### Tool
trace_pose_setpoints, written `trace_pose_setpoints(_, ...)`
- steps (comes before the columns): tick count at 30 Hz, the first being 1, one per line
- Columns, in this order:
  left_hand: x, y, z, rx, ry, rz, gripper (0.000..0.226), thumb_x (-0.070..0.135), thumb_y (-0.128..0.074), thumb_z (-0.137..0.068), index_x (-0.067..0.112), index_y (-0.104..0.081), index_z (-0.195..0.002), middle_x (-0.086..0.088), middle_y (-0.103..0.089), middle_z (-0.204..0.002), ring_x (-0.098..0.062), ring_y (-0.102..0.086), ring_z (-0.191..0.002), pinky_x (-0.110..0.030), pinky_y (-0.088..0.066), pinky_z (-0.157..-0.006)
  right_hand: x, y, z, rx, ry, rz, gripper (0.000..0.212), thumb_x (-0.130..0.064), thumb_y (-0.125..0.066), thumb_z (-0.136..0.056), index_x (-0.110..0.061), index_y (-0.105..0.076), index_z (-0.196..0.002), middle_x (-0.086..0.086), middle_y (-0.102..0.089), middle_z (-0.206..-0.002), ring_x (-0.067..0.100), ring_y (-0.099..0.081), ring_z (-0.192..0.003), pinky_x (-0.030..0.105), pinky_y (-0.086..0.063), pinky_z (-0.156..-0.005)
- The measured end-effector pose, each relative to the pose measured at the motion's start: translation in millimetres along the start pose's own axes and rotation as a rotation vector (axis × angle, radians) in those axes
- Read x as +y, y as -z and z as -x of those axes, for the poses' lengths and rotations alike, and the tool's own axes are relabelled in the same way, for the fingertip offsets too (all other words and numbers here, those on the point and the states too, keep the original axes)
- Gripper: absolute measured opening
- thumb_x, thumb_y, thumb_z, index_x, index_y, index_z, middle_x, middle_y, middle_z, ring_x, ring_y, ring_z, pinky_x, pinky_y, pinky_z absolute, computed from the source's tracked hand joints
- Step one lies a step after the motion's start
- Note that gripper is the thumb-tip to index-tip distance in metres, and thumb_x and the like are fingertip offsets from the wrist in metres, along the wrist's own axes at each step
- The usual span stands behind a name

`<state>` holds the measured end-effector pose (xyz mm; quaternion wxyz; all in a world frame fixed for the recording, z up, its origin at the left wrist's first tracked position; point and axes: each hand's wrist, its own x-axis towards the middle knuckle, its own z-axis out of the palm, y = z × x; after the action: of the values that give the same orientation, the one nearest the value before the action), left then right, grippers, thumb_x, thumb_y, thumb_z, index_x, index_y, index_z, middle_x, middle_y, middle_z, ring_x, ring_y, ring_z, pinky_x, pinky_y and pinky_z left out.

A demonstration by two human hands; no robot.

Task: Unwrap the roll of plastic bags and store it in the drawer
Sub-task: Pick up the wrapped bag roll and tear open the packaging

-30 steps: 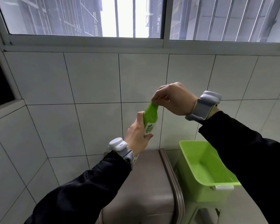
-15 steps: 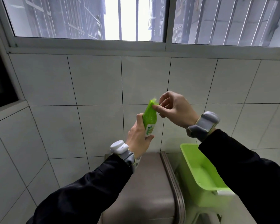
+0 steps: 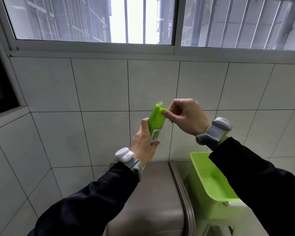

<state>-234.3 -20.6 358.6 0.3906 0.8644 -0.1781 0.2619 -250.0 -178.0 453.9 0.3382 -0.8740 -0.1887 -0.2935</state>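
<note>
We see the roll (image 3: 156, 121) upright before the wall, long axis running 12 to 6 o'clock, our left hand (image 3: 144, 144) clamped round its lower end at 6, our right hand (image 3: 186, 116) pinching the wrapper top from 3, the nearer hand for peeling.

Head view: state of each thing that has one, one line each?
roll of plastic bags: upright, off any surface, wrapper still on, its top end being picked at.
left hand: closed around the roll's lower, labelled end.
right hand: thumb and fingers pinching the wrapper at the roll's top.
green drawer: open, nothing visible in the part that shows.
window: looks shut.
</note>
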Motion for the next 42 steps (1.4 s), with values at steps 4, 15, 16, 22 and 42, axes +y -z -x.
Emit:
trace_pose_setpoints(4,-1.5,0.0,-1.0,-0.002,-0.007,-0.002,0.065,0.016,-0.072,-0.078,0.021,-0.025,-0.123,0.005,-0.050,-0.098,-0.033,-0.057,-0.086,-0.032,-0.042,-0.071,-0.8,-2.9,4.1,0.047,-0.007,0.043,0.031,-0.036,-0.072,-0.083,-0.010,-0.063,-0.069,0.006,-0.067,-0.063,0.024,-0.063,-0.062,0.034,-0.050,-0.062)
trace_pose_setpoints(15,-6.6,-2.7,5.8,-0.159,-0.005,0.092,0.063,0.013,-0.072,-0.076,0.021,-0.025,-0.117,-0.007,-0.059,-0.093,-0.030,-0.058,-0.079,-0.043,-0.051,-0.073,1.7,17.5,-0.8,-0.256,0.093,-0.169,0.026,-0.007,-0.045,-0.097,-0.018,-0.063,-0.113,0.006,-0.060,-0.085,0.019,-0.057,-0.068,0.035,-0.057,-0.062)
trace_pose_setpoints(16,-6.2,-2.9,6.1,-0.165,-0.010,0.095,0.061,0.012,-0.071,-0.076,0.020,-0.026,-0.116,-0.008,-0.059,-0.092,-0.031,-0.058,-0.078,-0.044,-0.051,-0.072,2.3,17.2,-0.5,-0.276,0.115,-0.100,0.027,-0.007,-0.047,-0.096,-0.021,-0.062,-0.113,0.005,-0.060,-0.086,0.018,-0.058,-0.068,0.037,-0.059,-0.062)
trace_pose_setpoints(22,-2.2,-0.3,8.6,-0.163,0.002,0.124,0.054,0.010,-0.064,-0.071,0.025,-0.027,-0.107,-0.010,-0.058,-0.083,-0.031,-0.057,-0.070,-0.045,-0.051,-0.064,8.9,15.6,0.3,-0.212,0.150,-0.029,0.015,-0.019,-0.062,-0.090,-0.023,-0.058,-0.104,-0.002,-0.063,-0.088,0.014,-0.062,-0.069,0.042,-0.058,-0.066)
trace_pose_setpoints(42,4.4,5.6,6.9,-0.183,0.034,0.265,0.041,0.008,-0.067,-0.062,0.023,-0.041,-0.090,-0.007,-0.058,-0.072,-0.023,-0.051,-0.060,-0.041,-0.047,-0.053,1.0,35.1,-3.6,-0.304,0.178,0.098,0.013,-0.003,-0.060,-0.091,-0.011,-0.071,-0.090,0.002,-0.075,-0.075,0.011,-0.072,-0.065,0.027,-0.058,-0.073)
